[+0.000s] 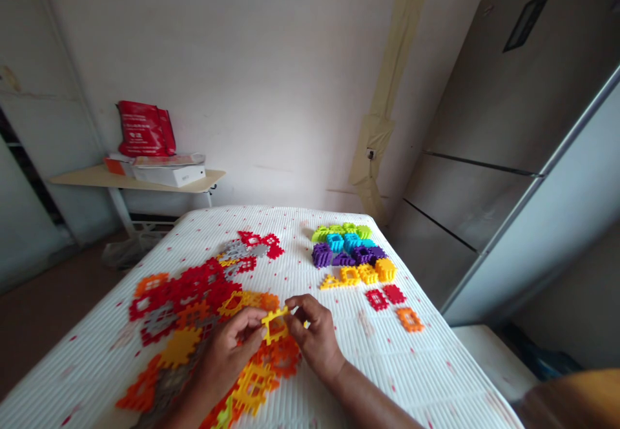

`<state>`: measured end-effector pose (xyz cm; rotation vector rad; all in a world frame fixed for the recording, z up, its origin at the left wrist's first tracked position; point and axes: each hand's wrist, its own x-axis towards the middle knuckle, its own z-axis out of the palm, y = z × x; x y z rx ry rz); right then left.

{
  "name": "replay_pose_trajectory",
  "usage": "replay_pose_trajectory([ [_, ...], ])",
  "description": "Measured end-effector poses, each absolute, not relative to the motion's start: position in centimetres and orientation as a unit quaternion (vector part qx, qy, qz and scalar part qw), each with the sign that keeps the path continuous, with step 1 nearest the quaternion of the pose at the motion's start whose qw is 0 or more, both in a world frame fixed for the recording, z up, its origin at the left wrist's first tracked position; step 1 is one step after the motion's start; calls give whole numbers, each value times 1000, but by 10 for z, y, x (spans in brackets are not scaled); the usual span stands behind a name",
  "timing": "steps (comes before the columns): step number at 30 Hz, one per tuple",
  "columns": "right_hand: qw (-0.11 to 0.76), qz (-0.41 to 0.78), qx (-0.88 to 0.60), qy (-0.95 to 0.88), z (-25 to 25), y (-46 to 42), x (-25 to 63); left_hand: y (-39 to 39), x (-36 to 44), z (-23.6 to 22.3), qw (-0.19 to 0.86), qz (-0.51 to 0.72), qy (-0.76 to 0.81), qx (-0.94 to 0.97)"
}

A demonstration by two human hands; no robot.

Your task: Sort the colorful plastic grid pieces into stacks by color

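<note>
Between my two hands is a yellow interlocking building tile (276,327) with notched edges and an open square middle. My left hand (237,338) pinches its left edge, and my right hand (314,335) grips the upper right corner. Under and around my hands spreads a loose pile of red tiles (194,287), orange tiles (283,356), grey tiles and yellow tiles (254,385). My left forearm hides part of this pile. Farther off on the right stand sorted stacks: green tiles (339,230), blue tiles (335,242), purple tiles (322,256) and yellow tiles (368,274).
Two single red tiles (376,299) and an orange tile (409,319) lie near the right edge of the white ribbed tablecloth (349,364). A tall grey refrigerator (475,132) stands to the right. At the back left, a side table (87,177) carries boxes (169,174) and a red bag (145,130).
</note>
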<state>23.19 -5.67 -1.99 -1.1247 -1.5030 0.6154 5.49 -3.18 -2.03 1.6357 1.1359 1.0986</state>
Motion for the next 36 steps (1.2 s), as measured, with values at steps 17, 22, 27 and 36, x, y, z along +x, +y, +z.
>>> replay_pose_trajectory([
  [17, 412, 79, -486, -766, -13, -69, 226, -34, 53, -10, 528, 482, 454, 532],
  [22, 421, 61, -491, -760, -15, -69, 225, -31, 52, -13, 540, 476, 440, 537],
  [27, 432, 64, -491, -753, -16, -69, 224, -30, 52, -16, 552, 463, 433, 541],
  [36, 449, 59, -477, -753, -16, -69, 225, -32, 52, -14, 557, 459, 435, 539],
])
